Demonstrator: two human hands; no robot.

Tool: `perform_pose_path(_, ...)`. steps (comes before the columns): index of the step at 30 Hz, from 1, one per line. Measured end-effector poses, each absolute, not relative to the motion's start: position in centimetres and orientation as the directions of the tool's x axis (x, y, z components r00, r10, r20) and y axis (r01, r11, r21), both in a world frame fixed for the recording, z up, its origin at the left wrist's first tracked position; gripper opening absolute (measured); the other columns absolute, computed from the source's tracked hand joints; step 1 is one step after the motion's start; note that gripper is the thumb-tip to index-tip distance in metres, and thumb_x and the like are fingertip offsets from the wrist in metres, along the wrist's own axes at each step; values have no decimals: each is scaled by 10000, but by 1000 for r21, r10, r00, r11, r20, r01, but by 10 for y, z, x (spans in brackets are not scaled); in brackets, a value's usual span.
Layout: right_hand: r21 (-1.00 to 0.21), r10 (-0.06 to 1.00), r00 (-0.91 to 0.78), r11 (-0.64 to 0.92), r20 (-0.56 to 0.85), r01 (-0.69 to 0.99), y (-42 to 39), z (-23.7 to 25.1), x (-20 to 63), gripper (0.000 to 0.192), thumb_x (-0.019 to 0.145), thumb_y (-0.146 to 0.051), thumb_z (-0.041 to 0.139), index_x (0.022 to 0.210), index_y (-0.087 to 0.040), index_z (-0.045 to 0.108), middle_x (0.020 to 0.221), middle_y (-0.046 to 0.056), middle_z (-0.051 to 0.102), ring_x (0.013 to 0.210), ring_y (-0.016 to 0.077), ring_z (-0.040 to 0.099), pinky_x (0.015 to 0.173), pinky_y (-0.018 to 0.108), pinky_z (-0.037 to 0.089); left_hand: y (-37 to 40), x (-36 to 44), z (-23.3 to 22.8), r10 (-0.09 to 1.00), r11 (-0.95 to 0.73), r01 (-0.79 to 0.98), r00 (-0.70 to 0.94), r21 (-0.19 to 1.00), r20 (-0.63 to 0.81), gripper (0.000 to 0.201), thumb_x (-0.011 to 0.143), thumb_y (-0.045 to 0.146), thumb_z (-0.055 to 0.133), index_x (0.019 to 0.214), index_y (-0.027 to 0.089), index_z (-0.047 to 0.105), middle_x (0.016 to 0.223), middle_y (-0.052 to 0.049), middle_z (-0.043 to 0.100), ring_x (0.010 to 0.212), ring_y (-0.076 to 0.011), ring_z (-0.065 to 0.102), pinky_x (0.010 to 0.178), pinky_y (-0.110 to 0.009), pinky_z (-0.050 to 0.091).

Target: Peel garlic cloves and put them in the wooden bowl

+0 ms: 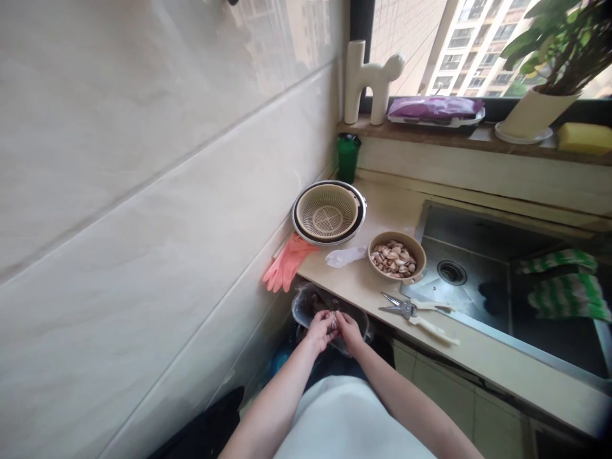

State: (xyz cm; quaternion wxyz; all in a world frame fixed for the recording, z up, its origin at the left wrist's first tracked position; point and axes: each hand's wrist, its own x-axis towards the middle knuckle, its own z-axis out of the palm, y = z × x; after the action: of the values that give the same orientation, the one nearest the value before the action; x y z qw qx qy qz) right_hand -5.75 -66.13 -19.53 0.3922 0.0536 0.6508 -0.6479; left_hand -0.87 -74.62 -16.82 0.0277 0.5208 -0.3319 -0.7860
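My left hand (323, 327) and my right hand (348, 328) are close together over a lined waste bin (300, 308). Both sets of fingers are closed on a small whitish-pink piece (333, 320), pinched between the fingertips and largely covered by them. On the counter ahead, a tan bowl (421, 255) holds many small pinkish-brown and white pieces (394, 258); whether they are garlic cloves or shellfish I cannot tell. Kitchen scissors (408, 308) with cream handles lie spread apart by the counter's front edge, right of my hands.
Pink rubber gloves (285, 260) hang over the counter edge beside the tiled wall. Behind them, a beige colander (329, 207) sits in a larger round container. A crumpled whitish piece (346, 256) lies left of the bowl. The steel sink (433, 280) is at right, with a green-and-white cloth (567, 290).
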Motion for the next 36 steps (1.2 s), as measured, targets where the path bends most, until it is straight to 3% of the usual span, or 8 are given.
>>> perform_pose_path(7,-808,-400,-711,158,-578,567,-664,-201,-70,319,689,-488,591,664,-174,542,539,11,574,432,110,495,393,217,367,-753,1,-155,-295,-759,-308,-623,574,-724,316,721,154,677,1014,171,560,934,-76,632,708,-146,631,633,-278,513)
perform_pose_path(14,-836,-358,-770,379,-528,397,-661,-208,-72,249,698,-405,560,599,-178,578,538,29,618,553,176,588,485,248,434,-762,8,-153,-312,-722,-248,-716,646,-624,386,661,168,736,1004,168,558,927,-65,620,724,-151,633,689,-308,522)
perform_pose_path(18,-840,-432,-753,456,-497,294,-657,-204,-72,149,661,-293,605,708,-162,660,650,51,679,655,214,636,611,299,487,-769,6,-154,-359,-694,-185,-749,696,-557,450,602,165,776,983,177,537,934,-53,615,780,-159,633,730,-303,510)
perform_pose_path(21,-875,-519,-736,437,-435,208,-657,-194,-75,240,582,-199,669,820,-176,688,837,61,709,842,243,639,792,341,474,-774,3,-154,-394,-681,-161,-742,715,-543,470,560,133,791,932,197,510,895,-21,611,782,-159,628,727,-313,504)
perform_pose_path(24,-909,-577,-728,386,-371,157,-659,-184,-78,240,662,-254,626,888,-194,684,934,52,700,917,224,622,864,340,449,-776,0,-153,-418,-690,-188,-685,699,-597,450,600,163,767,962,218,506,921,-15,615,758,-142,619,685,-290,492)
perform_pose_path(26,-922,-585,-722,329,-370,205,-661,-177,-78,250,731,-344,571,906,-197,672,919,45,697,883,203,627,811,318,475,-775,-3,-152,-429,-695,-209,-647,688,-630,469,626,171,751,1032,223,523,959,-25,624,730,-116,607,645,-240,467)
perform_pose_path(30,-875,-554,-684,216,-475,434,-666,-168,-77,343,712,-488,569,830,-170,620,672,30,660,610,170,612,543,270,485,-772,-7,-150,-387,-743,-178,-672,645,-631,440,634,138,751,1036,169,575,945,-43,640,741,-102,605,662,-201,454)
perform_pose_path(36,-842,-494,-691,196,-527,503,-669,-169,-76,275,714,-462,549,688,-191,510,551,-13,579,476,113,544,472,229,452,-771,0,-150,-304,-757,-208,-727,619,-615,463,617,98,762,1023,171,550,930,-55,637,757,-141,635,698,-248,491)
